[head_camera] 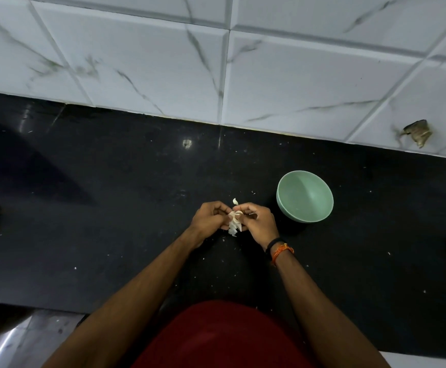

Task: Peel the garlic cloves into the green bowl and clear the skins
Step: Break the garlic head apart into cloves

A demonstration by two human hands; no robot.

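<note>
Both hands meet at frame centre, just above the black countertop (110, 235). Forearms come in from bottom edge, converging in a V; wrists roughly level, knuckles up.

Left hand (209, 219): fingers curled in, tips pinching the garlic (234, 214) from the left. Back of hand faces cam, so thumb mostly hidden.

Right hand (257, 221): fingers curled too, pinching same garlic from the right, index/thumb tips at the top of it. Black band + orange thread (280, 249) on that wrist.

Garlic sits btwn the two sets of fingertips, papery skins (234, 228) hanging loose below the grip, pale strips trailing down toward the counter. Can't tell if lowest strip touches the surface. One small pale piece (235, 201) shows just beyond the fingers; can't tell if it's on the counter or part of what's held. Clove vs whole bulb: too small to tell.

Green bowl (304, 196) upright on counter, right of the hands and a bit farther back, near but apart from right hand. Inside looks bare, no cloves visible.

Counter has small pale flecks scattered around, denser near hands and front edge. White marble-look wall tiles (216, 62) behind; one chipped spot (417, 132) at right, low on the wall. Red shirt (230, 338) at bottom of frame.
</note>
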